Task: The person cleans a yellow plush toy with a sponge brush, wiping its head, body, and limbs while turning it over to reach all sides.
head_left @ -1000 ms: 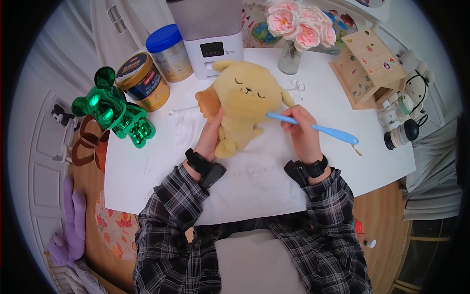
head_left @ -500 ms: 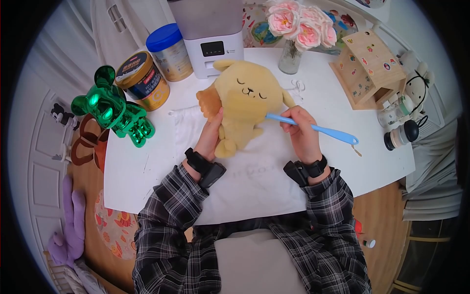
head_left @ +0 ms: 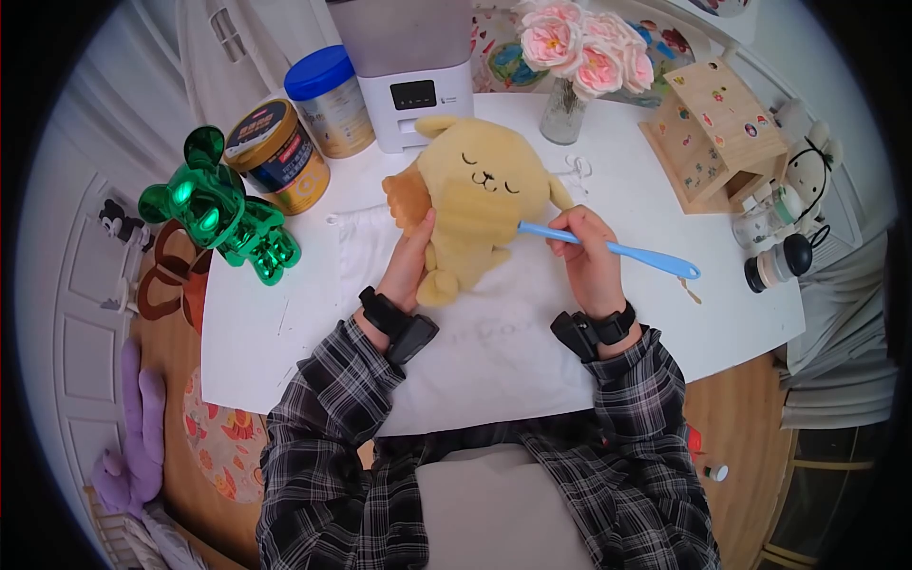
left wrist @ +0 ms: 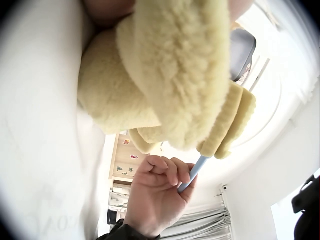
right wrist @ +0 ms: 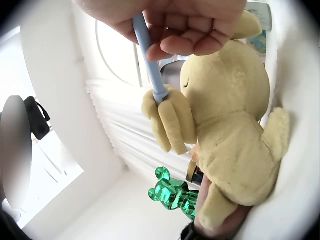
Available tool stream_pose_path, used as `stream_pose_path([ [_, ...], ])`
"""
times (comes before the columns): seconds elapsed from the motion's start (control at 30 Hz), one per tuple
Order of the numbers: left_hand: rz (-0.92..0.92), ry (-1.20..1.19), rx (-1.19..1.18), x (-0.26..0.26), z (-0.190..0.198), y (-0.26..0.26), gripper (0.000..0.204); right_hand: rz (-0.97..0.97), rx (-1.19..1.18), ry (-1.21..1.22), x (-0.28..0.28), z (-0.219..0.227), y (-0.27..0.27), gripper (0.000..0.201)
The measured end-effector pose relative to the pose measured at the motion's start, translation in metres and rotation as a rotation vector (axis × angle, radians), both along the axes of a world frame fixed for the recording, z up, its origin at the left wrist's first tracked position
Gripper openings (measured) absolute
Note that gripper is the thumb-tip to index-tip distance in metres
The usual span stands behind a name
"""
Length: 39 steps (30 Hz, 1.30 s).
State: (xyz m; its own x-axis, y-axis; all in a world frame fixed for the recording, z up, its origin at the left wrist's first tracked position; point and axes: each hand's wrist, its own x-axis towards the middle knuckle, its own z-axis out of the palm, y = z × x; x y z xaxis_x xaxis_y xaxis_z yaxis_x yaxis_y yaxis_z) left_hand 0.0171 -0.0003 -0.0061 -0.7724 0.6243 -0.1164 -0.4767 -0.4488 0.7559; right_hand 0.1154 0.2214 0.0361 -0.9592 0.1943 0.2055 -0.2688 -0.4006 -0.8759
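A yellow plush dog (head_left: 484, 152) with closed stitched eyes sits on white cloth. My left hand (head_left: 407, 266) holds its body at the left side; the right wrist view shows that hand (right wrist: 232, 222) around the lower body. My right hand (head_left: 589, 256) pinches the blue handle (head_left: 655, 260) of a duster, whose yellow head (head_left: 475, 214) overlaps the plush's lower face. Slats of the duster head (right wrist: 172, 120) hang beside the plush (right wrist: 230, 90) in the right wrist view. Whether they touch, I cannot tell. Fuzzy plush (left wrist: 175, 70) fills much of the left wrist view.
A shiny green bear figure (head_left: 223, 209), two tubs (head_left: 285, 157) and a white dispenser (head_left: 413, 109) stand at left and back. Pink flowers in a glass vase (head_left: 563, 114), a wooden house (head_left: 717, 133) and small jars (head_left: 779, 261) are behind and right.
The blue handle has shifted very slightly to the right. Both hands keep their holds, and the plush has barely moved.
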Motion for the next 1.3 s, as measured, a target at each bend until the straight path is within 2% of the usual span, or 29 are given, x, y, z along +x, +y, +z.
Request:
stream_pose_path([
  [0.07,-0.027,0.047,-0.033,-0.0021,-0.0026,-0.0028,0.046,0.084,0.094,-0.050,0.0006,0.0008,-0.0044,0.025],
  [0.2,-0.062,-0.028,-0.011,-0.0005,0.0045,-0.0040,0.047,0.204,0.210,-0.140,0.0029,0.0016,-0.0073,0.025],
  [0.3,-0.037,-0.021,0.001,0.0021,0.0052,-0.0016,0.047,0.149,0.169,-0.048,0.0044,-0.0008,-0.0027,0.026],
  [0.4,-0.020,0.007,-0.008,-0.0004,-0.0011,-0.0012,0.047,0.016,-0.018,0.003,0.0024,0.0013,-0.0025,0.028],
  [0.5,-0.031,-0.021,0.018,-0.0014,-0.0020,-0.0015,0.046,0.027,0.046,-0.036,0.0012,0.0033,-0.0026,0.029],
  [0.6,-0.044,-0.012,0.017,-0.0018,-0.0010,-0.0022,0.045,0.166,0.190,-0.107,0.0014,0.0006,-0.0061,0.028],
  [0.7,-0.056,-0.026,0.013,-0.0010,0.0022,-0.0031,0.044,0.155,0.186,-0.083,0.0036,0.0009,-0.0043,0.028],
  [0.8,-0.020,-0.002,0.016,-0.0003,-0.0016,-0.0014,0.044,0.055,0.038,0.003,0.0022,0.0004,0.0005,0.028],
  [0.9,-0.029,-0.009,0.028,-0.0009,-0.0012,-0.0007,0.044,0.032,0.012,-0.004,0.0003,0.0026,0.0003,0.027],
  [0.97,-0.034,0.031,-0.001,-0.0015,-0.0019,-0.0016,0.045,0.099,0.093,-0.062,0.0008,0.0028,-0.0036,0.027],
  [1.1,-0.058,-0.068,-0.011,0.0004,0.0056,-0.0036,0.045,0.208,0.211,-0.147,0.0029,0.0031,-0.0090,0.029],
  [1.2,-0.041,-0.041,0.002,0.0007,0.0035,-0.0017,0.046,0.168,0.145,-0.051,0.0029,0.0000,-0.0030,0.027],
  [1.3,-0.019,0.017,-0.012,-0.0009,-0.0013,-0.0015,0.047,0.092,-0.040,0.008,0.0012,0.0005,-0.0020,0.029],
])
